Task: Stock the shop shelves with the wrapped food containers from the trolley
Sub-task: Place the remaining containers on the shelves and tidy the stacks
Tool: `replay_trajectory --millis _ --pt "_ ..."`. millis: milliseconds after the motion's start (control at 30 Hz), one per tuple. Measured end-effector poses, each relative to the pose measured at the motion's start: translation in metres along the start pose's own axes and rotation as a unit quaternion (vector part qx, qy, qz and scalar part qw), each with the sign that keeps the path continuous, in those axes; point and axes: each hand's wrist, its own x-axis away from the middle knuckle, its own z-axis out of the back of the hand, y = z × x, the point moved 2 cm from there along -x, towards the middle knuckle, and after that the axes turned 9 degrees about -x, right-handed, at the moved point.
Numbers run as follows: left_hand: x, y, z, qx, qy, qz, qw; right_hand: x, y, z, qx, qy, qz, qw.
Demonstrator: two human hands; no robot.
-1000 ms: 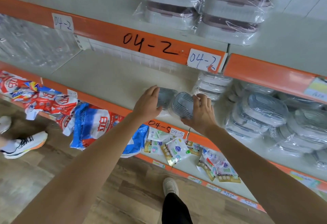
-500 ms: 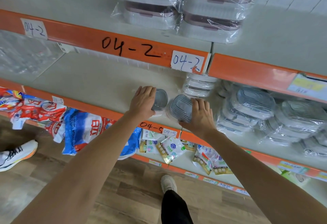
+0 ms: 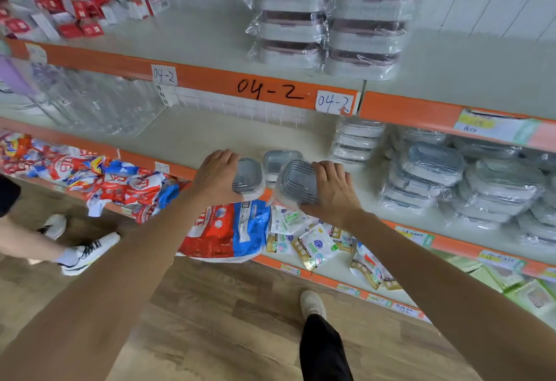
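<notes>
Gripping 1 grey-lidded container [image 3: 247,175] in my left hand [image 3: 217,174] and another [image 3: 298,181] in my right hand [image 3: 330,189], fingers curled over each lid. Both sit at the front edge of the middle shelf [image 3: 192,137]; a 3rd container [image 3: 278,161] stands just behind them.

hands [image 3: 216,176] — 2; grey-lidded containers [image 3: 299,180] at shelf front — 3; pink-lidded box stacks [image 3: 291,19] — 2

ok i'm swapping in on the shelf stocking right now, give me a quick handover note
Left hand: holds a grey-lidded wrapped container at the front of the middle shelf.
Right hand: holds a second one beside it.
A third container sits just behind them.
Done: wrapped stacks already fill the shelf to the right.
Left: set these two down and let go. The trolley is out of view, so I cannot tell how many remain.
</notes>
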Motion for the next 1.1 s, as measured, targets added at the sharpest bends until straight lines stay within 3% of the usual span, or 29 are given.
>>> replay_trajectory --millis 200,333,467,667,833,1100 --pt "0.031 -0.025 0.079 -0.002 -0.028 -0.015 0.999 0.021 -0.032 0.075 0.024 0.016 0.053 0.998" --pt "0.042 -0.018 0.124 0.049 0.024 -0.028 0.998 0.026 -0.031 0.130 0.074 0.030 0.099 0.992" --pt "0.040 -0.002 0.156 0.114 0.063 -0.039 0.991 0.028 -0.019 0.176 0.113 0.051 0.091 0.988" --pt "-0.006 0.077 0.198 0.160 0.113 -0.086 0.977 0.043 0.037 0.237 0.125 0.082 -0.005 0.989" --pt "-0.039 0.163 0.201 0.192 0.126 -0.148 0.962 0.056 0.106 0.266 0.095 0.048 -0.138 0.985" --pt "-0.094 0.246 0.229 0.244 0.122 -0.167 0.947 0.060 0.187 0.291 0.023 0.018 -0.226 0.974"
